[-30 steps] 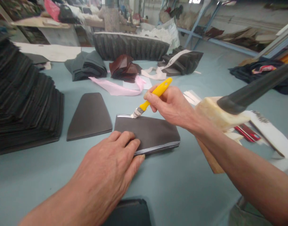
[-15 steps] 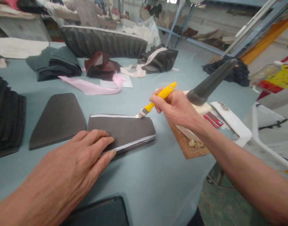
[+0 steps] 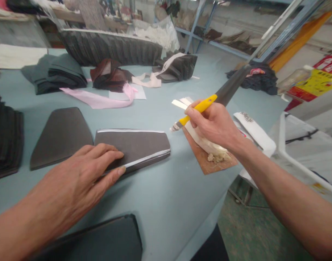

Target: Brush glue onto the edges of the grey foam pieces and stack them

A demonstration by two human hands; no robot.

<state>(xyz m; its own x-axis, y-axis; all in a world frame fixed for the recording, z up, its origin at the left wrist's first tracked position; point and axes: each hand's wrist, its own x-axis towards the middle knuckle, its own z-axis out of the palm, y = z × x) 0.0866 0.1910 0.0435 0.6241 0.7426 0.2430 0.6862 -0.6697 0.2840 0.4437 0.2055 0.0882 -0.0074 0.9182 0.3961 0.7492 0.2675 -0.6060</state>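
Observation:
A short stack of dark grey flat pieces [image 3: 144,142] lies on the pale blue table [image 3: 166,203], with white strips along its far and near edges. My left hand [image 3: 92,166] rests on the stack's left part, fingers stretched over the top and thumb along the near edge. Between the thumb and fingers of my right hand [image 3: 215,123] is a yellow-handled paintbrush [image 3: 202,105], its bristles coated with white stuff. The bristle tip hangs just beyond the stack's far right corner, apart from it. Left of the stack lies another dark grey piece [image 3: 62,136].
Under my right hand lies a brown board [image 3: 198,159] with a clump of dried residue. A dark tapered tool [image 3: 232,85] extends behind that hand. Tall dark stacks [image 3: 5,141] stand left. Folded fabric [image 3: 57,74] and a pink strip [image 3: 100,99] lie farther back. A dark padded piece [image 3: 111,239] lies nearest me.
The paintbrush has left the stack's far edge, moving right with my right hand. The white strip there now runs further toward the right corner. My left hand stays on the stack; the view has shifted slightly.

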